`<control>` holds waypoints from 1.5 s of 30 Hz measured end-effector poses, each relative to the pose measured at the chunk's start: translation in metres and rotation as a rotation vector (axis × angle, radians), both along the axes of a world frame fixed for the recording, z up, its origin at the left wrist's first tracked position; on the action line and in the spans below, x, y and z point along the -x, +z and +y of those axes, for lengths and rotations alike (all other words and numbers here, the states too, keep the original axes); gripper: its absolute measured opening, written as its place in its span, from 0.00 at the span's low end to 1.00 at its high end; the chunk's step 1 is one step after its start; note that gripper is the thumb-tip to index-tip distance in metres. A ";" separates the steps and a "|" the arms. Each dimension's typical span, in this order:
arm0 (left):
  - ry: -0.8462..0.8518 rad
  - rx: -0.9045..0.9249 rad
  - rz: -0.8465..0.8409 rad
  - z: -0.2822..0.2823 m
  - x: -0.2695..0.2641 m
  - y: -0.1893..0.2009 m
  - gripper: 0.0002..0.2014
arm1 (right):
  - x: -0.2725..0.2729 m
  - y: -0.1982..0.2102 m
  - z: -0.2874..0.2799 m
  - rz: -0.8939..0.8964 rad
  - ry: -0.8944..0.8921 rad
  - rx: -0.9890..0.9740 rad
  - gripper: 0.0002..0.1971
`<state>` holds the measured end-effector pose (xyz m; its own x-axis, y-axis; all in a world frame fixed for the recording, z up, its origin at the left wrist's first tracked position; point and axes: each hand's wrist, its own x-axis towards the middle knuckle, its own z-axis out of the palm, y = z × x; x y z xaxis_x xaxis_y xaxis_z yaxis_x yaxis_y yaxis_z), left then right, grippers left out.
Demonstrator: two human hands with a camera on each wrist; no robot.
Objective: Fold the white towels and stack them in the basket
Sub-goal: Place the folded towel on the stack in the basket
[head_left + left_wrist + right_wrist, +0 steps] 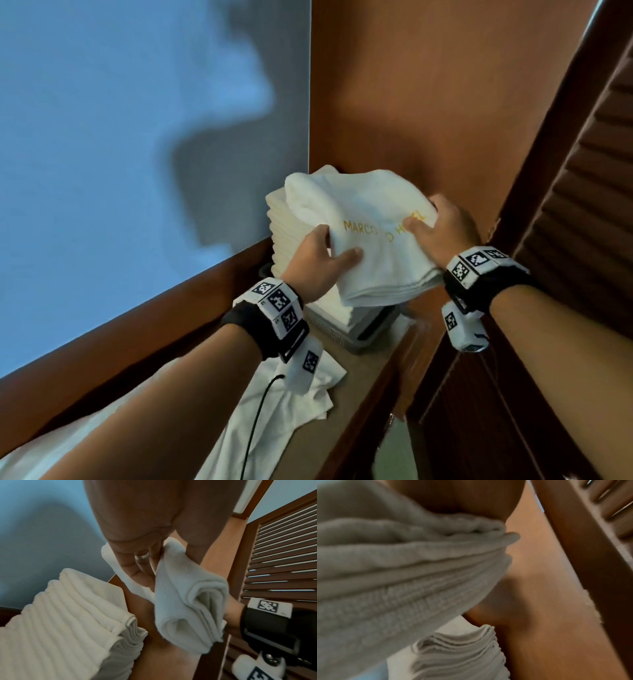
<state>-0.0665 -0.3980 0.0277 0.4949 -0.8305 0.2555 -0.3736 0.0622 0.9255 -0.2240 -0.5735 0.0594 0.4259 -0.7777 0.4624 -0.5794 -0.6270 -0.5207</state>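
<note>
Above the tall stack of folded towels (pixel 291 226) in the basket (pixel 337 329), you hold one folded towel (pixel 370 240) clear of the pile, not yet set down. Your left hand (pixel 317 262) pinches its near-left edge, thumb on top; your right hand (pixel 442 229) grips the right edge, fingers curled over it.

Risk, as judged: the stack rises well above the basket rim and stands tight in the wooden corner. An off-centre placement could tip it or slide the top layers off. The held towel's layers gape at the open end in the left wrist view; a loose release could let the fold spring apart.

Material: thick, soft terry, ribbed at the folds, with yellow embroidered lettering. More white cloth (pixel 301 401) lies unfolded on the wooden ledge (pixel 373 373).
</note>
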 end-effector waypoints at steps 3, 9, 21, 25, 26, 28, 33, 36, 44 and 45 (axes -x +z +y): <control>0.118 0.035 -0.019 -0.050 -0.011 0.001 0.34 | -0.034 0.005 -0.058 -0.049 0.050 -0.007 0.19; 0.339 0.076 -0.064 -0.134 -0.049 0.012 0.23 | -0.108 0.014 -0.158 -0.065 0.157 0.015 0.20; 0.465 -0.096 0.565 -0.187 -0.096 -0.049 0.16 | -0.200 -0.079 -0.261 0.291 0.316 -0.340 0.14; 0.456 -0.005 0.674 -0.191 -0.091 -0.052 0.16 | -0.201 -0.077 -0.277 0.217 0.349 -0.305 0.11; 0.449 -0.017 0.663 -0.193 -0.090 -0.049 0.17 | -0.200 -0.074 -0.280 0.202 0.342 -0.273 0.11; 0.413 -0.088 0.601 -0.191 -0.092 -0.044 0.21 | -0.198 -0.072 -0.281 0.222 0.320 -0.221 0.12; 0.669 -0.327 0.027 -0.176 -0.136 -0.028 0.38 | -0.198 -0.061 -0.257 0.279 0.286 0.051 0.22; 0.655 -0.304 -0.368 -0.179 -0.162 -0.013 0.39 | -0.198 -0.046 -0.219 0.346 0.449 0.052 0.33; 0.248 -0.971 -0.769 -0.225 -0.221 -0.014 0.60 | -0.223 -0.062 -0.215 0.772 0.581 -0.350 0.58; 0.238 -0.985 -0.756 -0.230 -0.224 -0.021 0.59 | -0.226 -0.068 -0.218 0.768 0.576 -0.348 0.59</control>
